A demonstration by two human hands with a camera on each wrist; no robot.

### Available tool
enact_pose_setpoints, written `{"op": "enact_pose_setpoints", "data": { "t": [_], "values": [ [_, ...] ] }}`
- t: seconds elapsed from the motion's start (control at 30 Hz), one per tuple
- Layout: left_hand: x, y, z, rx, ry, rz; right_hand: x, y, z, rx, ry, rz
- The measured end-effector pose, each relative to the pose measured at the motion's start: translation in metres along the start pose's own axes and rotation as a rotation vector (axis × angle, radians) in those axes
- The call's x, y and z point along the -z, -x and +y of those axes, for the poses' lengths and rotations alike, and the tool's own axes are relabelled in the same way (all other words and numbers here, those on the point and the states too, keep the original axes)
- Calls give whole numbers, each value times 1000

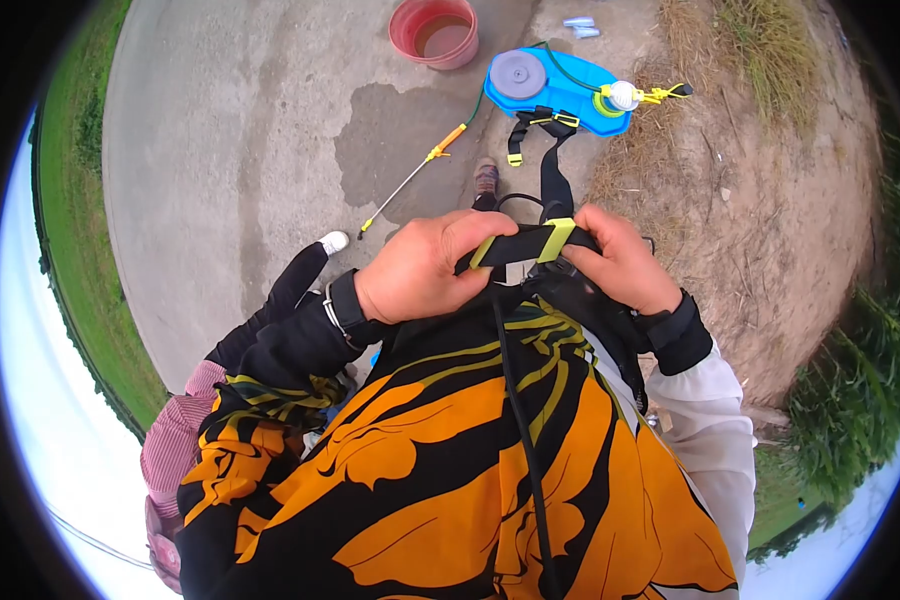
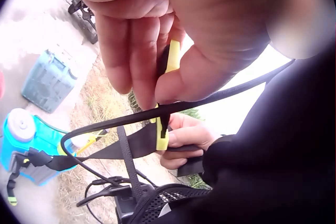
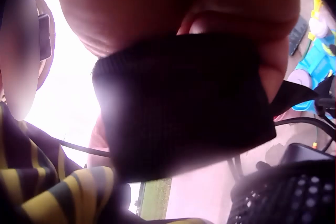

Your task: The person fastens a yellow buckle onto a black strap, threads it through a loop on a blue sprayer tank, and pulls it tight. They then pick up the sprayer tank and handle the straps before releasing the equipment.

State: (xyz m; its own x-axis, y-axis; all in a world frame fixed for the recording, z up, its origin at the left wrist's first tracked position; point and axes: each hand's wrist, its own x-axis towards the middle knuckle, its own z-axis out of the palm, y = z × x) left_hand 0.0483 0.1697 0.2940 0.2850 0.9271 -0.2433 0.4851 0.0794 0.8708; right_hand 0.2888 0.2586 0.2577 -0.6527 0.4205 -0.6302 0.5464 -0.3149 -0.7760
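Observation:
Chest-high in the head view, a black strap (image 1: 525, 247) with a yellow-green buckle (image 1: 557, 240) stretches between two hands. The left hand (image 1: 420, 265) pinches its left end beside a yellow-green band (image 1: 481, 252), thumb on top. Right of the buckle, the right hand (image 1: 622, 262) grips the strap. In the left wrist view the left hand (image 2: 173, 35) holds a yellow-edged piece between thumb and fingers, above the right hand (image 2: 184, 140). A broad dark band (image 3: 184, 108) hides most of the right hand (image 3: 178, 3) in the right wrist view. Strap webbing runs toward a blue sprayer tank (image 1: 610, 70).
A red bucket (image 1: 434, 35) with brownish liquid stands beyond the hands. The sprayer's wand (image 1: 415, 175) lies on the concrete. Dry grass and bare soil are at the right. Another person in a pink striped garment (image 1: 178, 440) is at the left.

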Motion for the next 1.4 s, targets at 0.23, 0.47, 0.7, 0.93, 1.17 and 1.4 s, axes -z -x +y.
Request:
{"op": "enact_pose_setpoints", "data": {
  "t": [0.23, 0.47, 0.7, 0.93, 1.17, 1.4],
  "values": [
    [0, 4, -8, -126, -196, 54, -1, 10, 22, 210, -84, 135],
    [-10, -5, -12, -112, -100, 56, 14, 24, 19, 29, 204, 115],
    [-29, -10, -16, -129, 109, 106, 7, 22, 33, 342, 289, 285],
    [-28, -14, -15, -122, 187, 98, 13, 21, 5, 195, 325, 78],
    [-24, -13, -13, -97, 167, 67, 8, 0, 6, 332, 434, 98],
    [-21, -13, -14, -78, 126, 88, 3, 0, 7, 139, 193, 143]
  ]
}}
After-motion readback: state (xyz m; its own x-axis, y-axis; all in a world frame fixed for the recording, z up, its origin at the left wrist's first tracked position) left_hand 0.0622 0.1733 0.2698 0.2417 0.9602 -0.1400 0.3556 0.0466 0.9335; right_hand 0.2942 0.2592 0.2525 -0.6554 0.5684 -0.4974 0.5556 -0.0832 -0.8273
